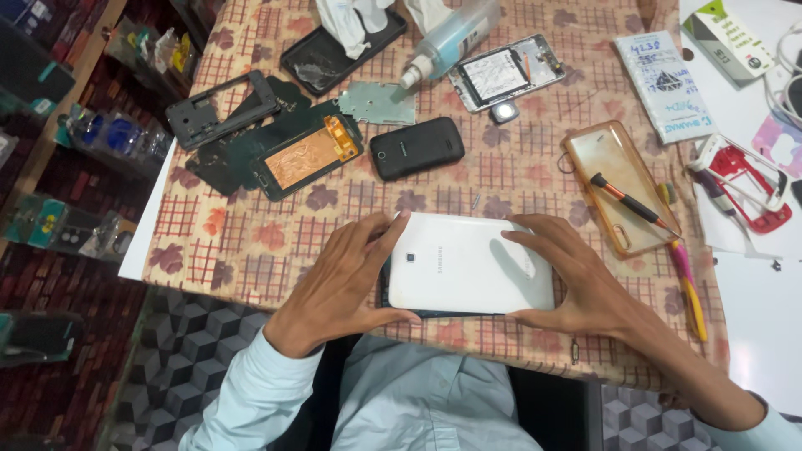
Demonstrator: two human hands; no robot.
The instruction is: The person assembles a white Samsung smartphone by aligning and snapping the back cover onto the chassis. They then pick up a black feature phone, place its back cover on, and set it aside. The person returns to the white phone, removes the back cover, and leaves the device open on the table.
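We see both hands clamped on a white tablet back cover [468,263] lying at the near edge of the worktop [251,250], over a dark body that shows along its lower left edge. The left hand [338,280] grips its left end, fingers on top and thumb along the near edge; the right hand [576,280] holds the right end the same way. Far of the cover lies a small black phone [416,147], and to its left an opened phone with a copper-coloured inside [307,156]. To the right, a clear phone case [620,188] carries a black-and-orange screwdriver [631,203], near a pink-and-yellow tool [688,280].
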